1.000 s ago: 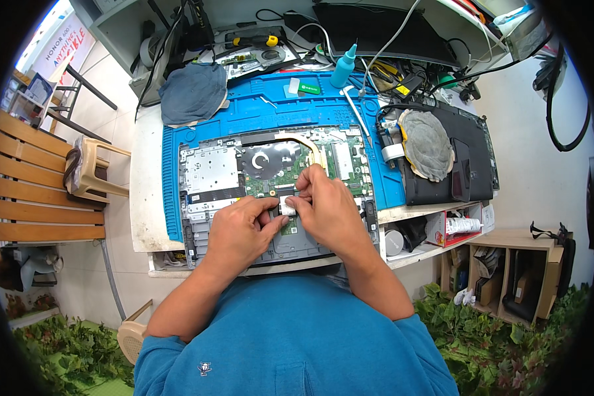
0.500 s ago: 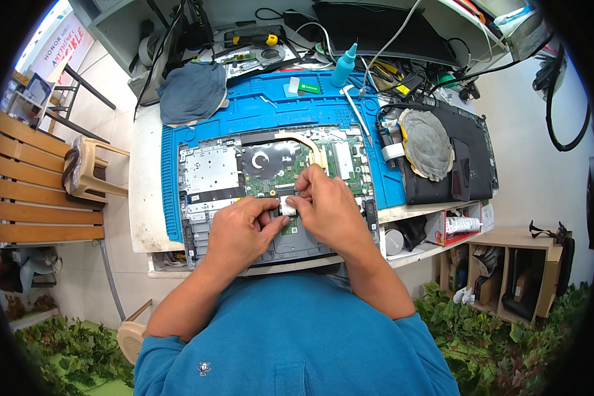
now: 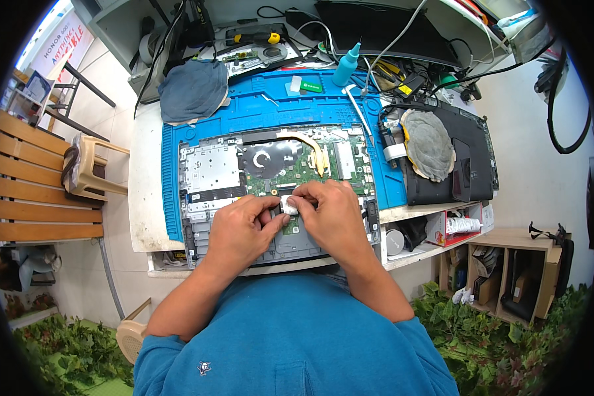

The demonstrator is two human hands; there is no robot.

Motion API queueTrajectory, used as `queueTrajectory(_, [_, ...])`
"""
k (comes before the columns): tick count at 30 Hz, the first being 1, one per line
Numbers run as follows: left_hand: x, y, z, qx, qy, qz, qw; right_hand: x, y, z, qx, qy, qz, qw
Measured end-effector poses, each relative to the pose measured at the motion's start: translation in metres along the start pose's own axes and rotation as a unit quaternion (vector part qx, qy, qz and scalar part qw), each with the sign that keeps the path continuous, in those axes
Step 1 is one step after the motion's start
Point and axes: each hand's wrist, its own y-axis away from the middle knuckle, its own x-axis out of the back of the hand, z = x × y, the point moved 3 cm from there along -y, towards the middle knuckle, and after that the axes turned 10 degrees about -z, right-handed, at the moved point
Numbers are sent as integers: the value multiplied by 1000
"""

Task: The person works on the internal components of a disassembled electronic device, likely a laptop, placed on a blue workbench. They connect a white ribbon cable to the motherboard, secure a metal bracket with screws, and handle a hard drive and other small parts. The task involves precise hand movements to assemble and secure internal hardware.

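Opened laptop [image 3: 285, 179] flat on mat [image 3: 251, 117]

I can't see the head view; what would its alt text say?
A person's right hand has a fingertip grip on a small white piece, the left hand close beside, over an opened laptop with green circuit board exposed. A blue mat lies underneath.

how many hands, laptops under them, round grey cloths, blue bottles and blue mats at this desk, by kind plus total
hands: 2
laptop: 1
cloths: 2
bottle: 1
mat: 1
total: 7
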Motion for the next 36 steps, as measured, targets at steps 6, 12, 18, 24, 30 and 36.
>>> queueTrajectory(6, [-1, 0, -2, -7, -7, 6, 1000, 0, 2, 0, 15, -16, 9, 1000])
queueTrajectory(12, [-2, 0, -2, -6, 10, 10, 1000, 2, 3, 0, 15, -13, 5, 1000])
queueTrajectory(18, [-1, 0, 0, -3, 10, 13, 1000, 4, 3, -3, 13, -30, 9, 999])
queueTrajectory(24, [-2, 0, 0, -7, 1, 15, 1000, 1, 3, -2, 11, -37, 24, 999])
queueTrajectory(30, [-2, 0, 0, -11, 0, 18, 1000, -1, 10, 0, 23, -13, 59, 998])
queueTrajectory(36, [-2, 1, -1, -10, 4, 19, 1000, -2, 20, -2, 44, -9, 57, 997])
